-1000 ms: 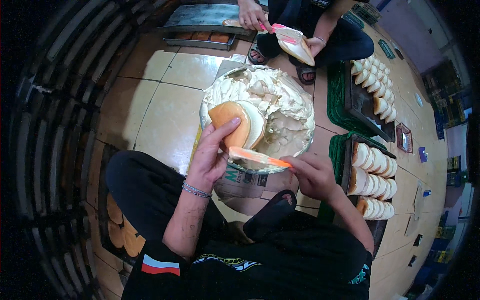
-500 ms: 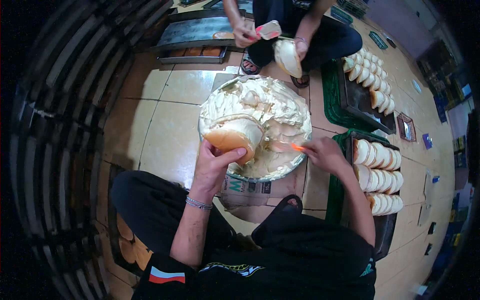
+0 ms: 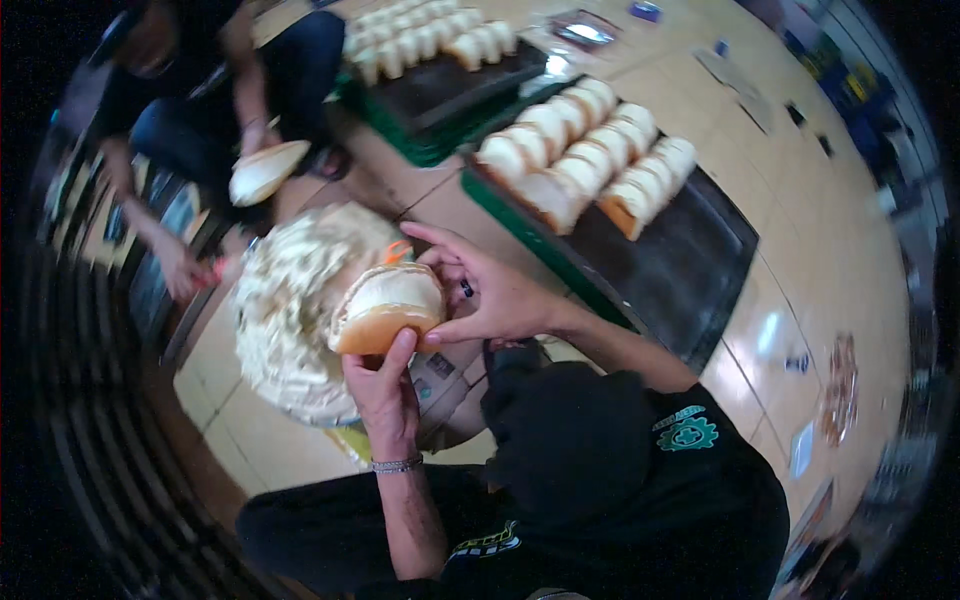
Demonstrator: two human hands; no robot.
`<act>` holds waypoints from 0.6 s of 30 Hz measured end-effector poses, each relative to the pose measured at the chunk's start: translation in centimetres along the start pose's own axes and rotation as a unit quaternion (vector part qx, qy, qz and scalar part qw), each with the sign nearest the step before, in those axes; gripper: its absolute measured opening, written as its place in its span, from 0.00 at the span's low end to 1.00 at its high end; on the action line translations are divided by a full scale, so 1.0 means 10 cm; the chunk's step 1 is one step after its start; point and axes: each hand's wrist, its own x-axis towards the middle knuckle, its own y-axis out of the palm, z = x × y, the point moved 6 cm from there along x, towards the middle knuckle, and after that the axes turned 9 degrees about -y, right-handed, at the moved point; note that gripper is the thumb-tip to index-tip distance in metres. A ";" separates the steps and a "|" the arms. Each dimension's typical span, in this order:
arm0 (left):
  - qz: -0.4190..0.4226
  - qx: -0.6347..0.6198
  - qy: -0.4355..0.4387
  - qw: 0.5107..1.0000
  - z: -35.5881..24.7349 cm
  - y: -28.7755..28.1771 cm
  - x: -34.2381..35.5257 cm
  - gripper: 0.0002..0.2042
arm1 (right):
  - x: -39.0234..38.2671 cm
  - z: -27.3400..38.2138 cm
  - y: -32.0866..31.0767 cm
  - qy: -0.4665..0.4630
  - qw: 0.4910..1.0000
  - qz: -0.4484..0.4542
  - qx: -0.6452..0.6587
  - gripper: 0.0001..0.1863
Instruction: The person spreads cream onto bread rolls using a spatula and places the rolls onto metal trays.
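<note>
My left hand [image 3: 382, 385] grips the bottom of a round cream-filled bun [image 3: 385, 310], thumb on its golden crust. My right hand [image 3: 485, 295] closes round the bun's right side, thumb low, index finger stretched above it. Behind the bun an orange spatula handle [image 3: 398, 250] pokes up; I cannot tell whether it rests in the cream. The bun is held over a wide bowl heaped with pale cream [image 3: 280, 310], standing on cardboard [image 3: 440, 380].
A co-worker [image 3: 220, 90] at upper left holds a cream-coated bun [image 3: 262, 175] and a pink spatula. To my right lies a dark tray [image 3: 680, 280] with rows of filled buns [image 3: 560, 150], a second such tray [image 3: 450, 85] beyond it. A slatted dark rack [image 3: 100, 400] is at left.
My view has swung right toward the trays. The bun is turned cream-up, and my right hand has left the spatula's end to grip the bun. The co-worker's hands have moved apart.
</note>
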 end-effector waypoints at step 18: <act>0.028 0.233 -0.001 0.972 0.25 0.01 0.01 0.23 | -2.25 -0.16 -2.10 0.088 0.723 -0.400 -0.556 0.48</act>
